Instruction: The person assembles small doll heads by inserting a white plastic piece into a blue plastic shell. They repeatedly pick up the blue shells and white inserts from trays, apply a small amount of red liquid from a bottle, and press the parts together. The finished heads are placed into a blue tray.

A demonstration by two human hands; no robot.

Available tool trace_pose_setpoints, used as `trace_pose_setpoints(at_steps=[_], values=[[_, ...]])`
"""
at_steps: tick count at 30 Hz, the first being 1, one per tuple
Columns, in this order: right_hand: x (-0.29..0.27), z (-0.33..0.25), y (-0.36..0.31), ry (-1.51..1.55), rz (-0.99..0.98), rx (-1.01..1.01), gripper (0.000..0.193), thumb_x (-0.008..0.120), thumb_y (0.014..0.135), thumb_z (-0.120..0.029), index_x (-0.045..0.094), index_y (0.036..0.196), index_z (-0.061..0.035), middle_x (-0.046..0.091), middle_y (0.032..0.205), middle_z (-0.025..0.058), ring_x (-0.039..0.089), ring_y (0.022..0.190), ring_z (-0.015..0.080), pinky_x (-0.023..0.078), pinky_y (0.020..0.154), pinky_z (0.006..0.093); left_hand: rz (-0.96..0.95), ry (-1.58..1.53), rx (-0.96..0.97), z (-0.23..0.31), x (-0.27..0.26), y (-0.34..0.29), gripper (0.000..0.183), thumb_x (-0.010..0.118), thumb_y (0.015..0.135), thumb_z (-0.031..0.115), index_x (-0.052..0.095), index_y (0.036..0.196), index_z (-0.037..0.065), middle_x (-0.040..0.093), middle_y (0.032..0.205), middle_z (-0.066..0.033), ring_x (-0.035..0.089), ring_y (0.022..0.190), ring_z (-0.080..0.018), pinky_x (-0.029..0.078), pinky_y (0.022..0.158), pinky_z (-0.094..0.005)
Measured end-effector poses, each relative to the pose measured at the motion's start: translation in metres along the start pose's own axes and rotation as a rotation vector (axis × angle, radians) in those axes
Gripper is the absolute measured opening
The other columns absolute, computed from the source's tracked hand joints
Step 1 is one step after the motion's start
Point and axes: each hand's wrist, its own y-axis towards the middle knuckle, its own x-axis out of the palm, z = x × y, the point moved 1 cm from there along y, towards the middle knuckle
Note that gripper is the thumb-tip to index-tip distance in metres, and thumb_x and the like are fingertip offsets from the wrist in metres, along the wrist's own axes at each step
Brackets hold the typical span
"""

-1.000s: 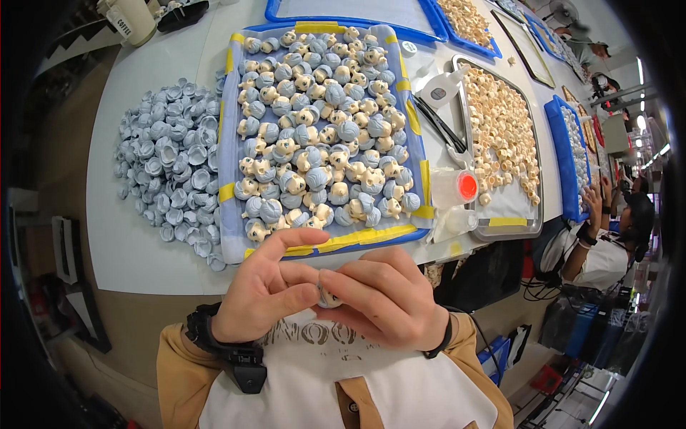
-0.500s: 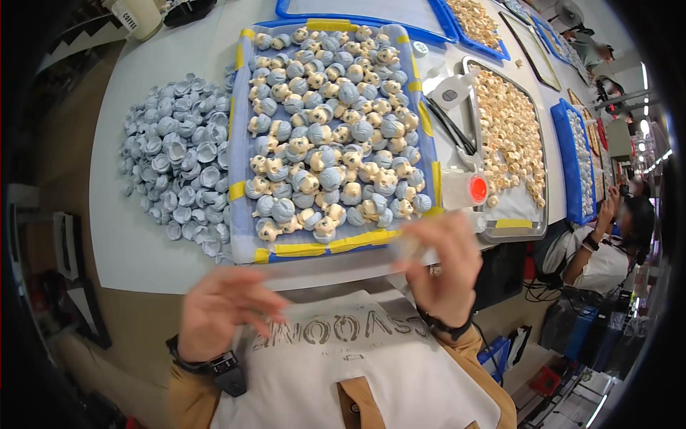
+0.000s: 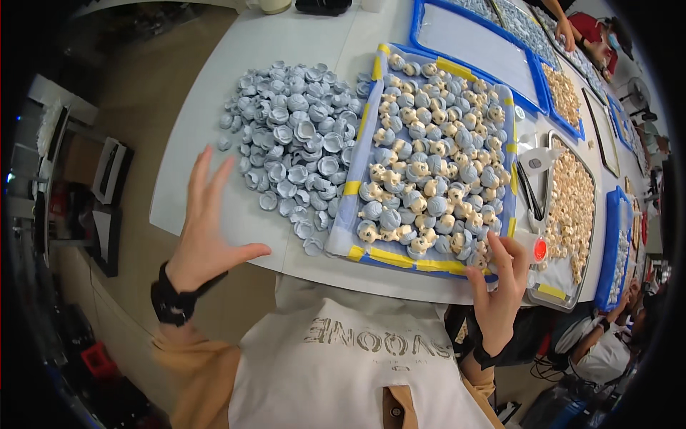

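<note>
My left hand (image 3: 204, 232) is open, thumb and fingers spread wide. It hovers over the table's near left edge, beside a heap of pale blue hollow hair-cap pieces (image 3: 306, 130), and holds nothing. At the near right corner of a blue tray (image 3: 341, 227) edged with yellow tape, my right hand (image 3: 500, 293) has thumb and index finger around a small doll head (image 3: 480, 254). The fingers partly cover that head. Rows of cream doll heads with blue hair (image 3: 436, 168) fill the tray's lining.
Right of the tray stand a clear bottle with a red cap (image 3: 539, 249), a white squeeze bottle (image 3: 537, 160) and dark tweezers (image 3: 529, 193). A metal tray (image 3: 556, 292) holds cream pieces. Blue trays (image 3: 471, 44) lie farther back. Other people work at the right.
The view has swung left, so the table sits farther right. My left hand has risen toward the blue heap and spread open. My right hand has come to the tray's corner.
</note>
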Motion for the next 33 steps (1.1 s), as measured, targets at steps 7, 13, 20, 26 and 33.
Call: trace_pose_setpoints(at_steps=[7, 13, 20, 26, 33], values=[[-0.008, 0.001, -0.003, 0.055, 0.033, 0.015, 0.042, 0.065, 0.07, -0.003, 0.055, 0.111, -0.0011, 0.049, 0.101, 0.0148, 0.049, 0.093, 0.0288, 0.04, 0.08, 0.0346, -0.2, 0.142, 0.1, -0.083, -0.015, 0.073, 0.119, 0.081, 0.05, 0.043, 0.011, 0.139, 0.009, 0.007, 0.142, -0.024, 0.014, 0.13, -0.0404, 0.019, 0.106, -0.0445], [-0.008, 0.004, -0.003, 0.084, 0.026, 0.035, 0.039, 0.064, 0.072, -0.006, 0.056, 0.109, -0.0005, 0.05, 0.101, 0.0153, 0.049, 0.093, 0.0297, 0.041, 0.08, 0.0358, -0.285, 0.125, 0.269, -0.089, 0.0, 0.098, 0.106, 0.074, 0.06, 0.043, 0.014, 0.138, 0.006, 0.014, 0.14, -0.0233, 0.022, 0.126, -0.0411, 0.024, 0.104, -0.0443], [-0.005, 0.01, -0.005, 0.1, -0.002, 0.033, 0.038, 0.064, 0.072, -0.006, 0.056, 0.108, -0.0007, 0.049, 0.101, 0.0151, 0.049, 0.093, 0.0293, 0.041, 0.079, 0.0352, -0.122, 0.262, 0.483, -0.108, 0.014, 0.11, 0.077, 0.07, 0.066, 0.031, 0.03, 0.126, 0.005, 0.034, 0.118, -0.0204, 0.04, 0.107, -0.0376, 0.037, 0.091, -0.0431], [-0.001, 0.015, -0.007, 0.147, -0.005, 0.045, 0.037, 0.063, 0.071, -0.004, 0.056, 0.107, -0.0005, 0.049, 0.101, 0.015, 0.049, 0.093, 0.0293, 0.042, 0.079, 0.0352, -0.195, 0.192, 0.355, -0.109, 0.015, 0.103, 0.067, 0.067, 0.068, 0.02, 0.031, 0.122, 0.006, 0.041, 0.106, -0.0196, 0.047, 0.094, -0.0389, 0.043, 0.079, -0.0421], [-0.001, 0.017, -0.006, 0.168, -0.003, 0.045, 0.036, 0.063, 0.07, -0.002, 0.056, 0.105, -0.0002, 0.05, 0.102, 0.0149, 0.049, 0.093, 0.0295, 0.042, 0.079, 0.0354, -0.161, 0.182, 0.345, -0.112, 0.018, 0.104, 0.053, 0.068, 0.068, 0.015, 0.039, 0.111, 0.006, 0.05, 0.097, -0.0155, 0.056, 0.079, -0.0353, 0.047, 0.066, -0.0413]])
